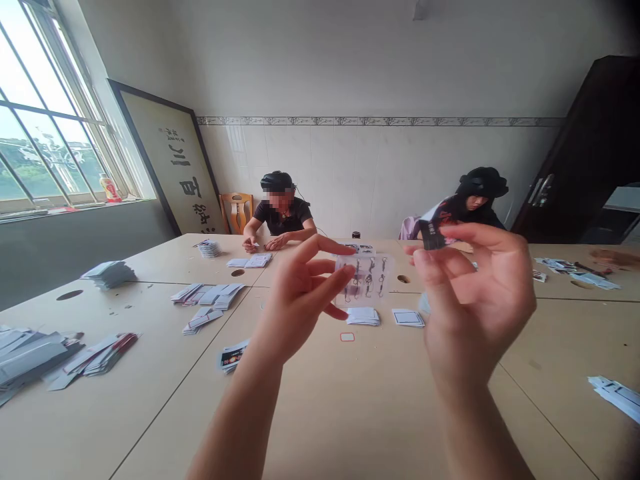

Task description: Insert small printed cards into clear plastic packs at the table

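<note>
My left hand pinches a clear flat plastic pack between thumb and fingers, holding it up above the table. Rows of small dark metal hooks show through the plastic, and a printed strip runs along its top edge. To the right, at about the same height, my right hand grips a small black label with pale print between thumb and fingertips. A white part sticks up from the label. The pack and the label are apart. On the table below the pack lies a stack of white cards.
A framed white card stack and a small red-edged card lie nearby. Several card piles cover the left side. Table holes show. Across sit two people, one with hands on the table; more cards lie right.
</note>
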Demonstrator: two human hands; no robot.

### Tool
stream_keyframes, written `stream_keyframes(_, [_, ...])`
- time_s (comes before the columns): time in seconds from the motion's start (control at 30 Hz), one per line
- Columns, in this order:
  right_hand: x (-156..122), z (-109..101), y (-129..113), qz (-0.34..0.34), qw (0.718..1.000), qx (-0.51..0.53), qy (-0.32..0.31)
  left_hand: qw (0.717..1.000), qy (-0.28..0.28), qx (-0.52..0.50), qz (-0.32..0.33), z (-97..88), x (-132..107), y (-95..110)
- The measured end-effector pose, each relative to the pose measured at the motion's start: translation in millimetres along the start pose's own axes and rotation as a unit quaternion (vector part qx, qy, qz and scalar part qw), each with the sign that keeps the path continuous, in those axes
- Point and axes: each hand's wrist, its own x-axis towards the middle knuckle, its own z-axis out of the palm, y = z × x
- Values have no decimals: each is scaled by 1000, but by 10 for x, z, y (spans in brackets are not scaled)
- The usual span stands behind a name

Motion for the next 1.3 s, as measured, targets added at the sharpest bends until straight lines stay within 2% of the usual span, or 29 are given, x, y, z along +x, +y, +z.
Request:
stream_keyframes(0.1, [27,-21,67,63,995,6,-79,1000,-3,-6,7,17,6,-19])
stream_keyframes(0.2, [13,-6,157,140,975,41,-167,1000,-8,-12,18,36,17,-29])
stream_keyframes(0.27, [-13,18,202,176,963,68,-193,999,-18,-17,20,43,23,-33])
stream_keyframes(0.33, [-37,41,225,193,960,84,-184,999,-28,-18,25,47,22,-33])
stream_keyframes(0.47, [-58,58,226,186,967,83,-151,999,-39,-10,32,53,-13,-16])
stream_keyframes(0.57, [-71,61,229,198,964,84,-156,999,-42,0,17,74,-47,2])
stream_keyframes(0.87, [-69,85,250,196,966,102,-131,997,-22,63,28,181,-90,10])
stream_keyframes(1.03, [-17,49,222,194,964,126,-131,994,-27,84,65,233,-115,-1])
stream_keyframes(1.13, [-12,28,199,193,961,149,-128,992,-35,84,87,251,-122,-2])
stream_keyframes(1.3, [-12,24,179,191,962,146,-129,994,-31,55,85,263,-124,-3])
